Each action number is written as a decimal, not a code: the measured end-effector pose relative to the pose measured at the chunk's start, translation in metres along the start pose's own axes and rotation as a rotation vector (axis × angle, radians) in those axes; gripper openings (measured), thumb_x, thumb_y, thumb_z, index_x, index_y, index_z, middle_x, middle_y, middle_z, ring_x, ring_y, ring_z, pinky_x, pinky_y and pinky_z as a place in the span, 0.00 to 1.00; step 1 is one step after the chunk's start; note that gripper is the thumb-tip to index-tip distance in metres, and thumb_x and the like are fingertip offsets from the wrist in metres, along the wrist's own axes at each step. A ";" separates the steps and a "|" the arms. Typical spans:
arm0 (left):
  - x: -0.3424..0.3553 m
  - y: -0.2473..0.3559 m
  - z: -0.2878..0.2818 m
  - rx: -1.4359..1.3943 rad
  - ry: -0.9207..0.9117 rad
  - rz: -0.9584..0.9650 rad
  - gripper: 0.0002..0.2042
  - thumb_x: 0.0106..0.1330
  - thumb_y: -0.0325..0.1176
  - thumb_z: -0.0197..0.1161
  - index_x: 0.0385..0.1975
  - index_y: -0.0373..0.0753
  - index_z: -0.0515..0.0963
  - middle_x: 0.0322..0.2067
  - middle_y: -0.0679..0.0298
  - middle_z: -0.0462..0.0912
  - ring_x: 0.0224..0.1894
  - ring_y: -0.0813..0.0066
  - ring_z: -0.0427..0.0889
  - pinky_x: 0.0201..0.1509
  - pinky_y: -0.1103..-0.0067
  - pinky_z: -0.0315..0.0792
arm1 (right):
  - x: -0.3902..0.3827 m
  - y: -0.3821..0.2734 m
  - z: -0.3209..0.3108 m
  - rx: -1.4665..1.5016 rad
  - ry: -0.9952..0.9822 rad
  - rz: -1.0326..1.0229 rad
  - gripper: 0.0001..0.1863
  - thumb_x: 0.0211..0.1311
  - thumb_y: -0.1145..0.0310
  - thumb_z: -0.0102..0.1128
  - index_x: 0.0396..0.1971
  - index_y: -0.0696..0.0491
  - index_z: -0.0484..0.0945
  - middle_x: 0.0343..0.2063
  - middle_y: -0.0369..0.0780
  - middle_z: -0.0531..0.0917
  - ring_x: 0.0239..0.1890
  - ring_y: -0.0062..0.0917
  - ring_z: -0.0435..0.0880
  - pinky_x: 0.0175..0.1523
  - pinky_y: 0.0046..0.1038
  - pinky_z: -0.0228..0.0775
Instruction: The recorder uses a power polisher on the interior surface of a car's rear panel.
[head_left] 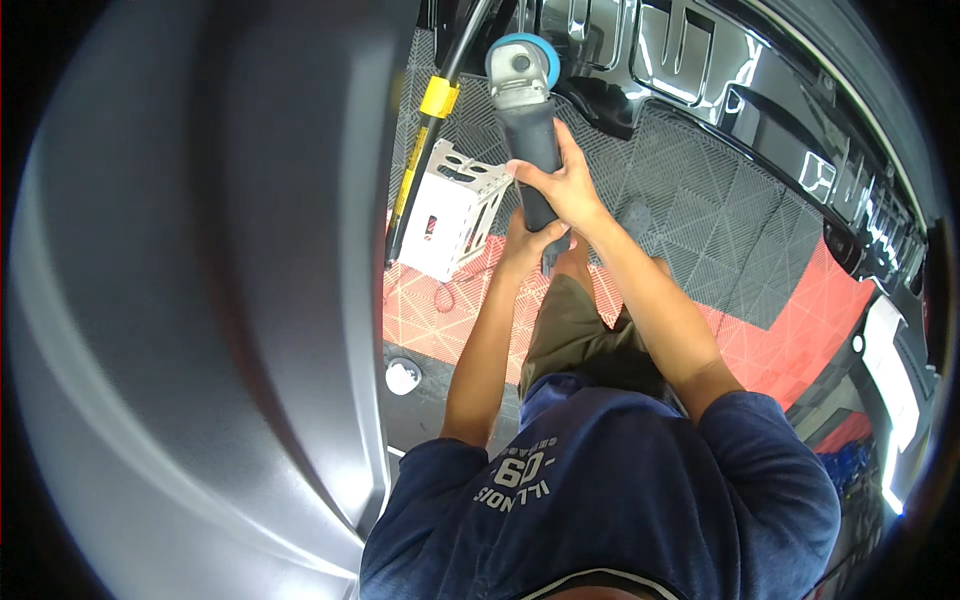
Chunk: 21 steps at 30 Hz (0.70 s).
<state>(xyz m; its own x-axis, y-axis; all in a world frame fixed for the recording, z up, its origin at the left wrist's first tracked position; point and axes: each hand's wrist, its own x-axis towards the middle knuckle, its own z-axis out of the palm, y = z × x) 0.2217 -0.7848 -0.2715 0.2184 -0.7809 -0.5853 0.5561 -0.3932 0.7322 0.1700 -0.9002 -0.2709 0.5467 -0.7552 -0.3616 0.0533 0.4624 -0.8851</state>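
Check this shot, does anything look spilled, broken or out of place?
Nothing stands out. Both hands, left and right, grip the polisher near the black car. A white crate sits on the tiled floor, tilted in this view, perhaps lens bend. No spills show.

Both my hands on a polisher at the car's black front.

My right hand [565,180] wraps the polisher [527,110] body, my left hand [525,240] grips its tail end just below. Its blue pad [520,45] meets the glossy black bumper [700,70]. A white crate [450,210] stands on the tiled floor [700,230] beside a yellow-banded pole [435,100].
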 end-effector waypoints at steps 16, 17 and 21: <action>-0.007 0.003 0.015 0.040 -0.027 -0.039 0.16 0.58 0.36 0.67 0.39 0.30 0.74 0.28 0.60 0.81 0.27 0.71 0.83 0.31 0.80 0.76 | -0.012 -0.011 -0.011 0.017 -0.010 0.116 0.46 0.45 0.69 0.73 0.64 0.58 0.56 0.50 0.46 0.75 0.51 0.28 0.77 0.53 0.26 0.71; -0.010 0.005 0.018 0.072 -0.023 -0.059 0.16 0.58 0.36 0.66 0.38 0.30 0.75 0.29 0.60 0.81 0.27 0.71 0.83 0.31 0.80 0.76 | -0.016 -0.011 -0.016 0.020 -0.002 0.113 0.46 0.45 0.69 0.73 0.64 0.58 0.56 0.50 0.46 0.75 0.51 0.28 0.77 0.53 0.26 0.71; -0.005 -0.004 0.058 0.143 -0.120 -0.147 0.19 0.57 0.37 0.68 0.41 0.30 0.74 0.31 0.60 0.81 0.30 0.72 0.83 0.33 0.79 0.77 | -0.032 0.012 -0.067 0.044 0.133 0.117 0.41 0.48 0.71 0.72 0.61 0.60 0.60 0.49 0.44 0.75 0.49 0.27 0.77 0.51 0.25 0.71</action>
<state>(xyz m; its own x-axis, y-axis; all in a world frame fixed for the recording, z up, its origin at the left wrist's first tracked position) 0.1722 -0.8072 -0.2509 0.0420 -0.7585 -0.6503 0.4543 -0.5652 0.6886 0.0975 -0.9014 -0.2894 0.4360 -0.7487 -0.4994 0.0340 0.5683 -0.8221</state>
